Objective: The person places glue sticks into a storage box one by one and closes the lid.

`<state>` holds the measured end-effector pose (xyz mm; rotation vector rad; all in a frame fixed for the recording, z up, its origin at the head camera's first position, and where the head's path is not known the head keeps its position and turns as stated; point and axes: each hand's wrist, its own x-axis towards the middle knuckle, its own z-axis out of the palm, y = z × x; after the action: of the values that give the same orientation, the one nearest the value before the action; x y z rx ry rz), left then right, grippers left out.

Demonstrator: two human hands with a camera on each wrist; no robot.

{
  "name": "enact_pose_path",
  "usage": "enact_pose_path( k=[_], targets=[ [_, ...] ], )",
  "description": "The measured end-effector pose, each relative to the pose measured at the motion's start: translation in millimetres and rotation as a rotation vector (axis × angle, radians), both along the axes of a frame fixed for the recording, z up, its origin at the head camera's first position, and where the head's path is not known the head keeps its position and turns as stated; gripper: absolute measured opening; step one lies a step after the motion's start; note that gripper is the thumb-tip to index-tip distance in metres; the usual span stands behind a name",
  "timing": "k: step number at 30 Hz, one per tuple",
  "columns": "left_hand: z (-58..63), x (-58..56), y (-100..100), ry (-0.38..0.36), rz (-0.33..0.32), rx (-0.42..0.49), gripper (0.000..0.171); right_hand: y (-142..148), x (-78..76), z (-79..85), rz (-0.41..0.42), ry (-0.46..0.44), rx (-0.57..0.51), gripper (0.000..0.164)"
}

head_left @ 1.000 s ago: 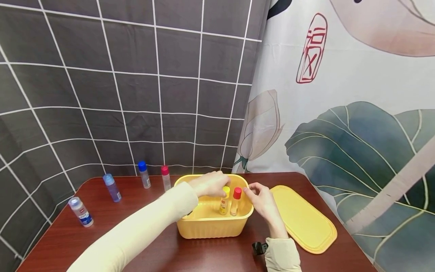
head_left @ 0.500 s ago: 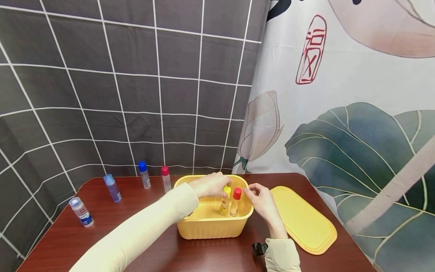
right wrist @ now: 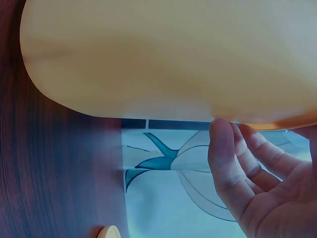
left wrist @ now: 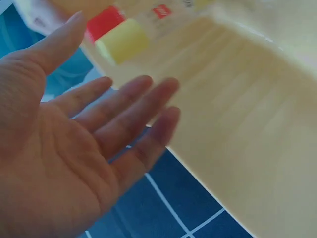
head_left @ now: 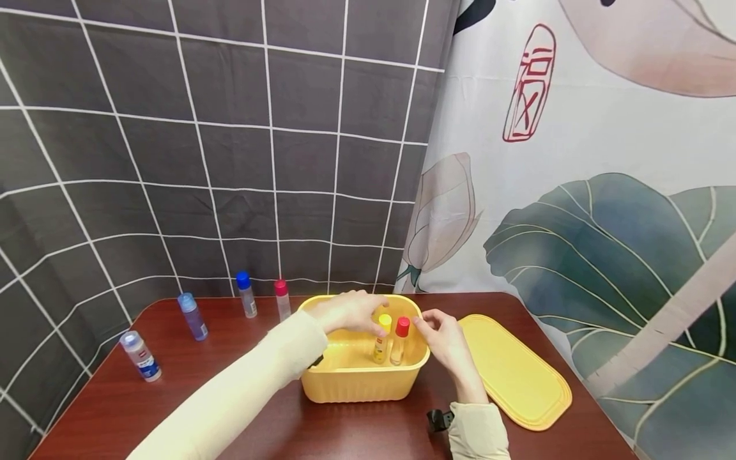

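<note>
A yellow plastic tub (head_left: 361, 387) stands on the table. Inside at its right end are two clear glue bottles side by side, one yellow-capped (head_left: 381, 348), one red-capped (head_left: 398, 349). My left hand (head_left: 352, 311) hovers in the tub just left of the yellow-capped bottle. In the left wrist view that hand (left wrist: 94, 144) has spread fingers and a bare palm, apart from the yellow cap (left wrist: 123, 41). My right hand (head_left: 447, 340) pinches the tub's right rim. From the right wrist, thumb and fingers of the hand (right wrist: 262, 183) meet at the rim.
The yellow lid (head_left: 514, 370) lies flat right of the tub. Several more bottles stand to the left: a pink-capped one (head_left: 282, 301), a blue-capped one (head_left: 246, 295), a light-blue-capped one (head_left: 193, 317) and a clear-capped one (head_left: 141, 358). A grey grid curtain (head_left: 230, 147) hangs behind the table.
My left hand has let go of the yellow-capped glue bottle, its fingers opening and drawing slightly left. That bottle stays upright beside the red-capped one. My right hand keeps its place on the rim.
</note>
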<state>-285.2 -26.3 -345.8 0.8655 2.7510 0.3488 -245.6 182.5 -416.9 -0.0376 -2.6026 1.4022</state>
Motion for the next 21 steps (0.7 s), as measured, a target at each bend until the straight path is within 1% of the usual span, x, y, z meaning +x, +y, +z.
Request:
enact_pose_path(
  k=[1, 4, 8, 11, 13, 16, 21],
  targets=[
    [1.2, 1.5, -2.2, -0.016, 0.013, 0.012, 0.063, -0.1, -0.1, 0.1, -0.001, -0.001, 0.001, 0.024],
    [3.9, 6.0, -10.0, -0.032, 0.024, 0.068, 0.068, -0.4, -0.5, 0.0, 0.001, -0.002, 0.001, 0.024],
    [8.5, 13.7, -22.7, -0.01, 0.027, 0.169, 0.072, -0.3, -0.6, 0.1, 0.0, 0.002, -0.003, 0.023],
    [12.0, 22.1, -34.5, 0.003, 0.063, 0.231, 0.075, 0.0, 0.0, 0.3, -0.008, 0.0, -0.004, 0.023],
    [13.1, 28.7, -43.8, 0.007, 0.103, 0.264, 0.076, -0.1, 0.6, 0.3, -0.01, -0.005, -0.005, 0.023],
    [11.0, 38.0, -58.9, 0.025, 0.154, 0.311, 0.078, -0.7, 1.0, -0.1, -0.01, -0.011, -0.015, 0.024],
    [2.8, 51.0, -85.5, 0.053, 0.23, 0.407, 0.078, -1.4, 1.2, -0.9, -0.012, -0.022, -0.027, 0.025]
  ],
)
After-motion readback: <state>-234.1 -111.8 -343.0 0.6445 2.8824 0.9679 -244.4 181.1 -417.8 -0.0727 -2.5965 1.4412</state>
